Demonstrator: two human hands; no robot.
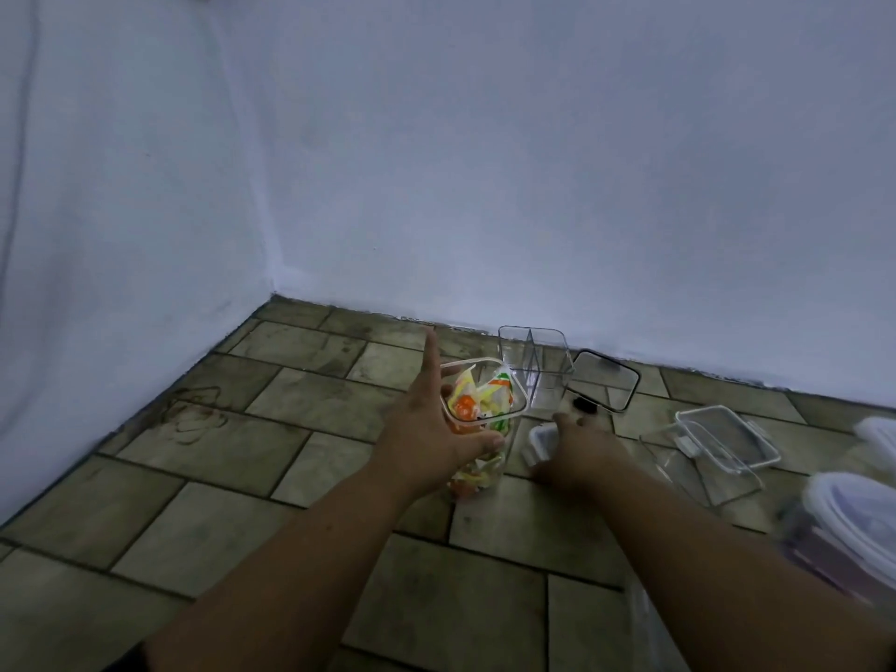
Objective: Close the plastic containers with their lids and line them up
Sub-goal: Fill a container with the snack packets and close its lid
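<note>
A tall clear container [485, 405] filled with orange, green and white wrappers stands lidless on the tiled floor. My left hand [429, 429] wraps around its left side, thumb across the front, index finger pointing up. My right hand [577, 446] lies on a small white-rimmed lid [540, 443] on the floor just right of that container, fingers curled over it. Behind stands an empty clear divided container [533, 366], lidless. A black-rimmed lid [606, 380] leans beside it near the wall.
A low clear container with a clip lid resting askew on it [722, 438] lies to the right. Blurred white-lidded containers [853, 521] sit at the right edge. White walls [485, 186] meet the floor just behind the objects.
</note>
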